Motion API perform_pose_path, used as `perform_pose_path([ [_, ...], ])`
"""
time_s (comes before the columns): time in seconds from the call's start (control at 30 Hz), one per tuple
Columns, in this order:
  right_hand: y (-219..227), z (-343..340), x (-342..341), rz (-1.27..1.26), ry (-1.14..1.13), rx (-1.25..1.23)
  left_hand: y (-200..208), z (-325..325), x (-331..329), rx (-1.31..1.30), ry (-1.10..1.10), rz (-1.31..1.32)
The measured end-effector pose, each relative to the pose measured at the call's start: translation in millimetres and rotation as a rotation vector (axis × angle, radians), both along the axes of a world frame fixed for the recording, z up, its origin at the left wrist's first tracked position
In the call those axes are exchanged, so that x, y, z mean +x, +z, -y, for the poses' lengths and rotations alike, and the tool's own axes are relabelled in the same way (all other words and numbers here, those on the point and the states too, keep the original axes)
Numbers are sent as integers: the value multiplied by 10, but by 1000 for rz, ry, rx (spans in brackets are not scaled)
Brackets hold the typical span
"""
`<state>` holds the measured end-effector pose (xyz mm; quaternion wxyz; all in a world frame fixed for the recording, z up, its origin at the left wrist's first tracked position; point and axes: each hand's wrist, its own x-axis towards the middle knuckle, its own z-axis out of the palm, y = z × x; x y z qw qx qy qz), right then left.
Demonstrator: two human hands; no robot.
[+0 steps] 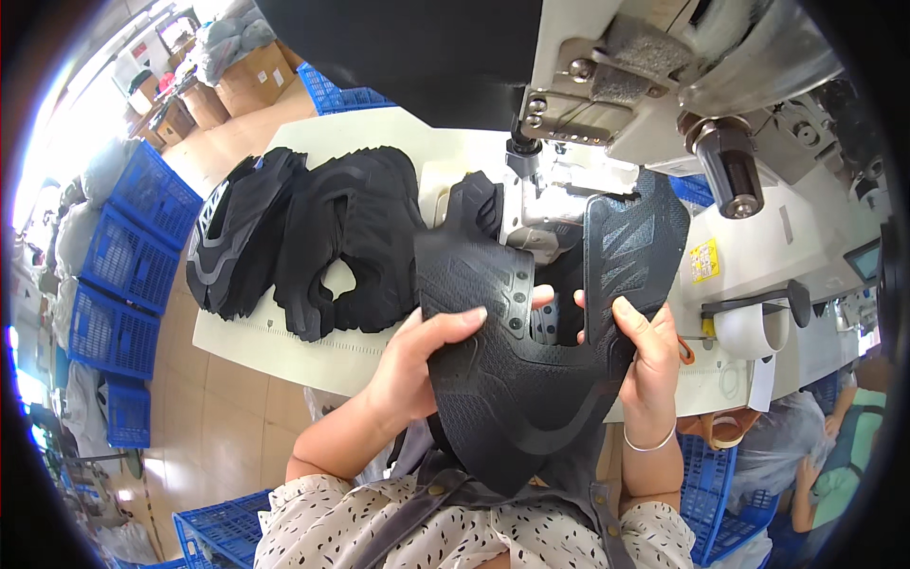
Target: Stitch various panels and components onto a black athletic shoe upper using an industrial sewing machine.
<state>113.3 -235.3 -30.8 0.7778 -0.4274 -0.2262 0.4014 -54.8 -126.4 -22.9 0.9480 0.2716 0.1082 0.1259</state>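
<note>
A flat black shoe upper [531, 398] is spread between my two hands, its U-shaped opening turned away from me. My left hand [417, 365] grips its left side, thumb on top beside a strip of eyelet holes and fingers underneath. On the right side, my right hand [649, 356] pinches the other flap, thumb uppermost. The upper is close to me, in front of the sewing machine [654, 57] and its needle area. Left of it, piles of black shoe uppers [379, 209] lie on the pale worktable [351, 365].
Blue plastic crates [118, 313] are stacked along the left, and another blue crate [223, 526] stands low beside me. A white cylindrical holder [754, 330] and an orange-handled tool [686, 351] are on the table's right. Another person's green top [844, 465] shows at far right.
</note>
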Motion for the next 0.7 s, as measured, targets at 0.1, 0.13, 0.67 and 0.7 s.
perform_pose_path([
  [0.1, 82, -1, -9, -33, -42, -33, 19, 6, 17, 294, 152, 59],
  [0.13, 78, -19, 12, -31, -45, -28, 27, -9, 41, 298, 148, 62],
  [0.67, 10, -85, 243, 15, -33, 32, 149, -107, 347, 512, 318, -25],
  [0.7, 7, -81, 257, 26, -21, 32, 139, -107, 351, 511, 317, -26],
])
